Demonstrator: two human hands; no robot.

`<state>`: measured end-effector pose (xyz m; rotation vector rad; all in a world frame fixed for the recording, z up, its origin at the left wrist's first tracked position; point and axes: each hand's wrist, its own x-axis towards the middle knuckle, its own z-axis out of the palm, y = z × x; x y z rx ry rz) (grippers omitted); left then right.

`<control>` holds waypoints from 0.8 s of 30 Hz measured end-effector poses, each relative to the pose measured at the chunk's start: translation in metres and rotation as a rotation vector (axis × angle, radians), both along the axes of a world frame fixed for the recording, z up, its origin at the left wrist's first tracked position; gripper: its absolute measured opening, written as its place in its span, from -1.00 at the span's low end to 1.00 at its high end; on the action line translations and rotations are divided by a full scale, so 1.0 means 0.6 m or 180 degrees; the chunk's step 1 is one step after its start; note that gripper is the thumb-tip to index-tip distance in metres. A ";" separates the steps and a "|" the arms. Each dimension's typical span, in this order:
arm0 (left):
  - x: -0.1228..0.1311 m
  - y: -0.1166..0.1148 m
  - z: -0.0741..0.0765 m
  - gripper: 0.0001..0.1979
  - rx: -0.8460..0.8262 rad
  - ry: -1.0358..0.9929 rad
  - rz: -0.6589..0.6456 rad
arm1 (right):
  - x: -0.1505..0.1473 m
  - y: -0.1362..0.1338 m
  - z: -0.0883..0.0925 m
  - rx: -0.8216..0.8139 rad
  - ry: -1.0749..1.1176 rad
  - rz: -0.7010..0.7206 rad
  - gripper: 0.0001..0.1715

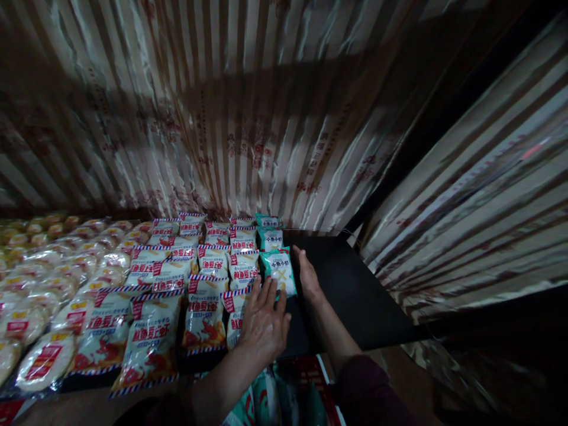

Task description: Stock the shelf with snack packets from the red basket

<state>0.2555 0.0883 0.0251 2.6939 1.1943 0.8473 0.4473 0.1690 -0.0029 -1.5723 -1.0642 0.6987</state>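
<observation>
A row of green-and-white snack packets runs back along the shelf, the nearest green packet lying in front. My left hand is palm down with its fingers stretched out, over that packet's lower left corner and a white snack packet with a striped edge. Upright beside the green packet's right side is my right hand, its fingers extended and slightly bent. Nothing shows in either hand. The left hand hides part of the striped packet.
Several rows of striped-edge packets and round wrapped crackers cover the left. A black shelf surface extends to the right. Below my hands, a red box contains more green packets. Striped plastic sheeting hangs behind.
</observation>
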 end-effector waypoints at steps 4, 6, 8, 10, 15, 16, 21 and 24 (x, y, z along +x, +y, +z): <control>0.001 0.004 -0.010 -0.56 0.0048 -0.0008 -0.0022 | -0.012 -0.036 0.001 -0.0126 -0.0001 -0.0057 -0.11; 0.002 0.007 -0.016 -0.57 0.0089 -0.0007 -0.0039 | -0.022 -0.044 0.007 -0.0194 -0.0012 -0.0012 -0.11; 0.003 0.009 -0.019 -0.58 0.0106 -0.0010 -0.0040 | -0.032 -0.047 0.012 -0.0162 -0.0071 0.0101 -0.12; 0.003 0.010 -0.018 -0.59 0.0101 -0.0003 -0.0030 | -0.041 -0.047 0.013 -0.0078 -0.0177 0.0188 -0.13; -0.002 0.009 -0.009 -0.60 0.0084 -0.0044 0.0030 | -0.052 -0.049 0.004 -0.0078 -0.0476 0.0153 -0.13; -0.003 0.009 -0.006 -0.60 0.0085 -0.0064 0.0038 | -0.053 -0.050 0.003 -0.0091 -0.0515 0.0139 -0.13; -0.010 -0.005 0.016 -0.57 0.0101 -0.0101 -0.0036 | -0.057 -0.067 0.008 -0.0043 -0.0607 -0.0178 -0.03; -0.014 -0.038 0.030 -0.61 0.0168 -0.0197 -0.0255 | -0.063 -0.103 0.017 0.0079 -0.0654 -0.0433 -0.03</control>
